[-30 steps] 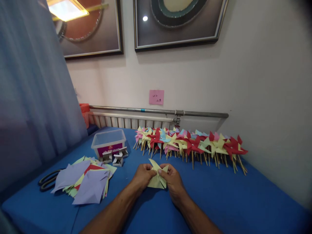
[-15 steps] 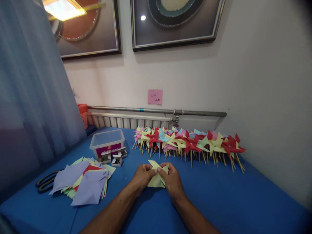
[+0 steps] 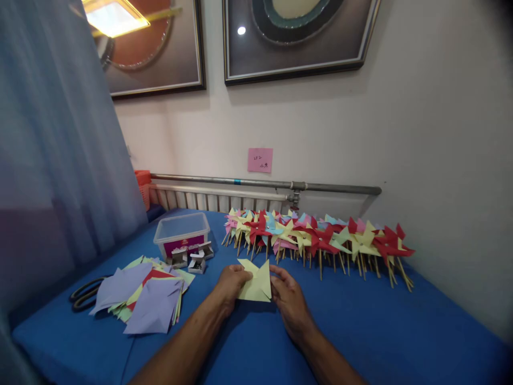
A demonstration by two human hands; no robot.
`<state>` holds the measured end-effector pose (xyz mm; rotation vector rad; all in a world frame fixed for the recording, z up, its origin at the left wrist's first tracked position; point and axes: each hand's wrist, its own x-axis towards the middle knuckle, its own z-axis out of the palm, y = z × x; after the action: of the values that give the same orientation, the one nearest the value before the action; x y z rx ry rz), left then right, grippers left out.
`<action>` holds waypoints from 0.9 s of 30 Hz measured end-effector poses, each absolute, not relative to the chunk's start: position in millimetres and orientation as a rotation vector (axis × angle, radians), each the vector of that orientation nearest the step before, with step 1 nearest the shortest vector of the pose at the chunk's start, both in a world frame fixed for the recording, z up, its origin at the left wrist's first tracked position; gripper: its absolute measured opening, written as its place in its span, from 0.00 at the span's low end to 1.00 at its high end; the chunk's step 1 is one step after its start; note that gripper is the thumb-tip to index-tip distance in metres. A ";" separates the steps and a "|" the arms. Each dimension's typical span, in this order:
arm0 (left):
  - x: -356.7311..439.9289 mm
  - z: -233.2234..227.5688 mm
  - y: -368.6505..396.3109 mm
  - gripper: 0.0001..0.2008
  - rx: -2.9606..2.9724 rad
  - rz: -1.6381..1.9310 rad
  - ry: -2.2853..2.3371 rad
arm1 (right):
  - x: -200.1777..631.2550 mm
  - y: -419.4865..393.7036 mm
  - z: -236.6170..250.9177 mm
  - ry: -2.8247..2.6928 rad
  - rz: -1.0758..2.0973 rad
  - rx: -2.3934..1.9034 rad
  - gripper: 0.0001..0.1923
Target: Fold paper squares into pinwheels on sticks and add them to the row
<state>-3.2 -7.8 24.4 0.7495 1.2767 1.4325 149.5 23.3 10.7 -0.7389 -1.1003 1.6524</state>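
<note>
Between the thumb and fingers of my left hand (image 3: 233, 286) is a pale yellow paper square (image 3: 259, 283), cut in from its corners and partly folded near the middle. My right hand (image 3: 289, 297) is at the paper's right edge, its fingers loosely curled and apart from the thumb; whether a fingertip touches the edge is hard to see. The paper is held up over the blue-covered table (image 3: 248, 347). Beyond my hands stand many finished paper pinwheels (image 3: 320, 238) on thin sticks, in red, yellow, pink, blue and green.
To the left lies a pile of cut paper squares (image 3: 154, 305), with black-handled scissors (image 3: 85, 294) partly under it. Behind are a clear plastic tub (image 3: 182, 230) and small open boxes (image 3: 196, 264) of tiny metal pieces. A pipe (image 3: 340, 189) runs along the wall.
My right thumb and fingers have come off the middle of the paper to its right edge. The paper's right side has opened out flatter. The view has shifted slightly left.
</note>
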 end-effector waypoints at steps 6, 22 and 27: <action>-14.1 31.0 -9.2 0.12 0.709 1.461 1.177 | 149.6 18.0 16.3 -1.142 1.757 -0.624 0.30; 5.8 20.8 -8.5 0.14 0.888 1.376 1.382 | 145.0 25.7 2.4 -1.159 1.610 -0.828 0.31; 7.5 21.9 -9.8 0.13 0.893 1.368 1.358 | 144.3 24.8 3.5 -1.161 1.573 -0.850 0.30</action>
<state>7.5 -9.8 21.9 0.8928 1.3583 1.3684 144.3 24.8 3.5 -0.8496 -1.1614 1.5725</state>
